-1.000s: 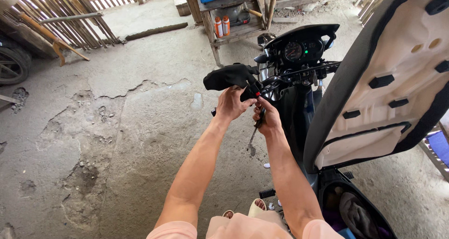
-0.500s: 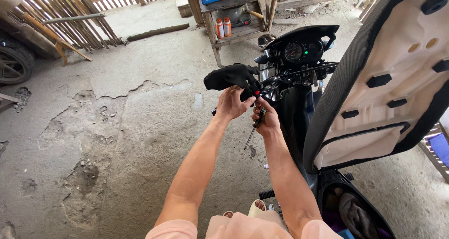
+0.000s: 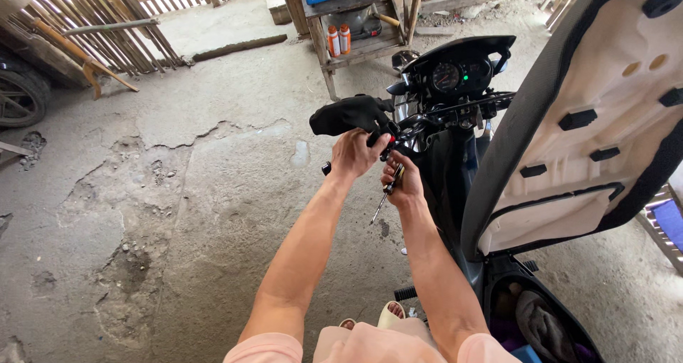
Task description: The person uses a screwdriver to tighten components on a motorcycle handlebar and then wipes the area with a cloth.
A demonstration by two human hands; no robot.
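Note:
A black motorcycle (image 3: 455, 135) stands in front of me with its seat (image 3: 590, 121) lifted, showing the white underside. My left hand (image 3: 356, 152) is closed around the left handlebar, just below its black hand guard (image 3: 347, 114). My right hand (image 3: 402, 182) sits close beside it under the handlebar and grips a screwdriver (image 3: 383, 199) whose metal shaft points down and to the left. The dashboard (image 3: 455, 75) with a round dial and a green light is above both hands.
Cracked concrete floor (image 3: 178, 214) spreads to the left. A wooden stand (image 3: 356, 43) with two orange bottles (image 3: 339, 39) is behind the bike. A bamboo fence (image 3: 92, 22) and a tyre (image 3: 18, 96) are at the far left. Cloth lies in the open under-seat compartment (image 3: 533, 313).
Both hands have stayed at the left handlebar. The screwdriver in my right hand has shifted slightly, its tip now pointing more to the left.

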